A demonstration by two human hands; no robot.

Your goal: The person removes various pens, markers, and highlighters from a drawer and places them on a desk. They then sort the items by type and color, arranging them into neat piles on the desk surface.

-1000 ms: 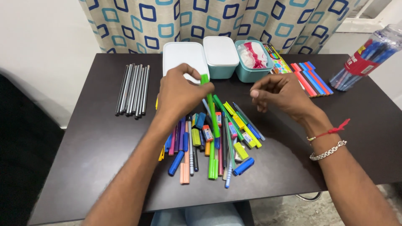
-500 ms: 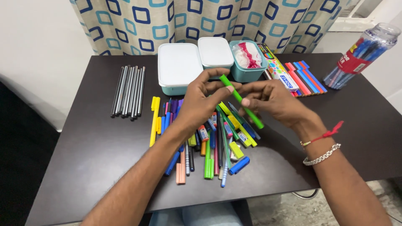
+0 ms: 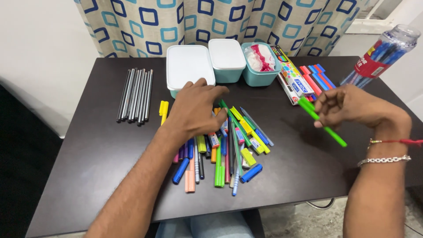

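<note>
Gripping a green pen (image 3: 321, 122) in its fingers, right hand (image 3: 352, 105) holds it tilted above the dark bench (image 3: 88, 150), right of the pile. Left hand (image 3: 194, 110) lies open, palm down, on the mixed pen pile (image 3: 224, 145), just below the white-lidded box (image 3: 189, 66).

Your table (image 3: 101, 145) has a dark, matt top with a faint sheen. The green pen (image 3: 324, 118) in your right hand (image 3: 352, 105) looks like smooth plastic, as do the pens in the pile (image 3: 224, 145) under your left hand (image 3: 194, 110). The teal boxes (image 3: 227, 59) are matt plastic with pale lids. The pencils (image 3: 135, 94) show a dull metallic grey. The curtain (image 3: 211, 20) is woven cloth. On your right wrist the bracelet (image 3: 382, 161) is shiny metal.
</note>
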